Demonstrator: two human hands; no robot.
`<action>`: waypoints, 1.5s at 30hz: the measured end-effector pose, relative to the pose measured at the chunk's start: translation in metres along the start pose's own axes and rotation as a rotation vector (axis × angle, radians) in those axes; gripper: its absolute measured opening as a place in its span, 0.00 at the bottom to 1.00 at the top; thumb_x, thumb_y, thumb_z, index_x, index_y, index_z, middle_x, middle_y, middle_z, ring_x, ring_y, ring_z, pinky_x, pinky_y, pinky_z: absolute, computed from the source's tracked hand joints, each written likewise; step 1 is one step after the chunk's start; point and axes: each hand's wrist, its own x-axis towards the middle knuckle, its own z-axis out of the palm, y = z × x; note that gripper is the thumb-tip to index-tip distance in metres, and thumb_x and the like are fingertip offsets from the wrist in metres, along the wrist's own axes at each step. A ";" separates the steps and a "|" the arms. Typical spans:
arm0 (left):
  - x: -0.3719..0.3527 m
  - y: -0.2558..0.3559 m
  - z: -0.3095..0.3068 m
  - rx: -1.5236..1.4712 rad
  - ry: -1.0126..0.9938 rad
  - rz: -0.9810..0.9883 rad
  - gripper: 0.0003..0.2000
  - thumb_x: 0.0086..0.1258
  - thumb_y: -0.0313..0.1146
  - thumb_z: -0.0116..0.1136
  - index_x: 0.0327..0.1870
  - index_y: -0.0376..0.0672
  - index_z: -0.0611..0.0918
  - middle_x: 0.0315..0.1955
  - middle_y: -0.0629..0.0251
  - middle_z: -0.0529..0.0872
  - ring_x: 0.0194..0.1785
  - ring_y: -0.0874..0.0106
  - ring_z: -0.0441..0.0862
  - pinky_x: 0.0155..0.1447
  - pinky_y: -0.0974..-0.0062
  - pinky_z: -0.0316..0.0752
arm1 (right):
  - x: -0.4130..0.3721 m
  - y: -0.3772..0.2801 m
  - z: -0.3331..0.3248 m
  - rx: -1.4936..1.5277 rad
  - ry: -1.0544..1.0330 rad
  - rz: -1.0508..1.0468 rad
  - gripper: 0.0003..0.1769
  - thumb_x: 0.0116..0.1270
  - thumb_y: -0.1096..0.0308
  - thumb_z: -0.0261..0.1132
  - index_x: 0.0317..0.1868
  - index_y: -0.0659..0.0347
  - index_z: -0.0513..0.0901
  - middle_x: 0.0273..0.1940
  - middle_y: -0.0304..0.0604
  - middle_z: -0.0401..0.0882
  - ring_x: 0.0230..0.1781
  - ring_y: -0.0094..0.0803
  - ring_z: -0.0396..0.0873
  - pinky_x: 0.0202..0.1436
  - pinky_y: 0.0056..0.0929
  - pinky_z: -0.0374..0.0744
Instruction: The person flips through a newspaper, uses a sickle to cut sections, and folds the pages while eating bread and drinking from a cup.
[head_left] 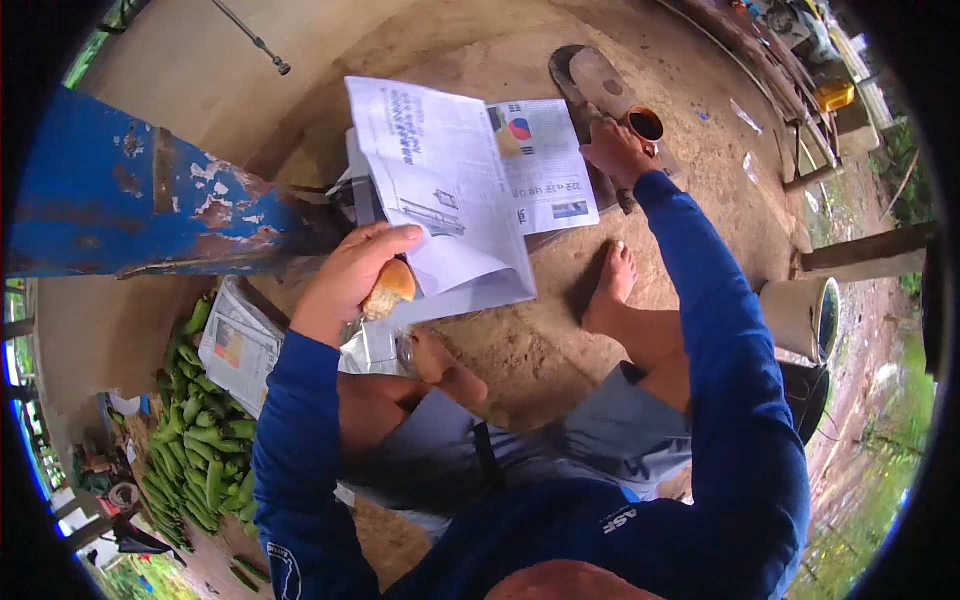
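Note:
My left hand (358, 270) is closed around a bitten bread roll (391, 290), with the thumb against the lower left of an opened newspaper (440, 190). One page of the paper is lifted and curved, and its right-hand page (548, 165) lies flatter. My right hand (618, 152) is at that page's right edge, fingers curled, right beside a brown mug (645, 124) of dark liquid. Whether its fingers grip the paper's edge or the mug is hidden. The mug stands near a worn wooden board (600, 82).
A blue board with peeling paint (140, 195) juts in from the left. Below it are a pile of green fruit (200, 450) and another folded newspaper (240, 345). My bare feet (612, 285) rest on the earthen floor. A white bucket (800, 315) stands at the right.

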 end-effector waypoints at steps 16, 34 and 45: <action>0.017 -0.029 0.001 0.040 0.084 -0.016 0.14 0.73 0.39 0.66 0.48 0.35 0.85 0.39 0.65 0.87 0.37 0.74 0.87 0.41 0.76 0.83 | -0.046 -0.003 -0.054 0.625 0.004 0.126 0.20 0.65 0.62 0.66 0.51 0.67 0.77 0.38 0.52 0.83 0.39 0.40 0.84 0.43 0.41 0.81; 0.036 -0.024 -0.003 -0.127 0.140 0.029 0.16 0.72 0.49 0.69 0.38 0.45 0.81 0.24 0.68 0.82 0.22 0.74 0.81 0.24 0.76 0.74 | -0.274 0.005 -0.144 0.514 -0.113 -0.108 0.27 0.60 0.68 0.71 0.61 0.63 0.80 0.49 0.56 0.86 0.52 0.44 0.87 0.55 0.37 0.81; 0.032 -0.030 0.000 -0.083 0.135 0.050 0.16 0.73 0.49 0.68 0.40 0.45 0.80 0.22 0.66 0.81 0.22 0.73 0.80 0.23 0.76 0.73 | -0.252 0.012 -0.105 0.381 -0.325 -0.310 0.21 0.63 0.70 0.69 0.56 0.63 0.80 0.53 0.55 0.83 0.56 0.52 0.83 0.58 0.44 0.80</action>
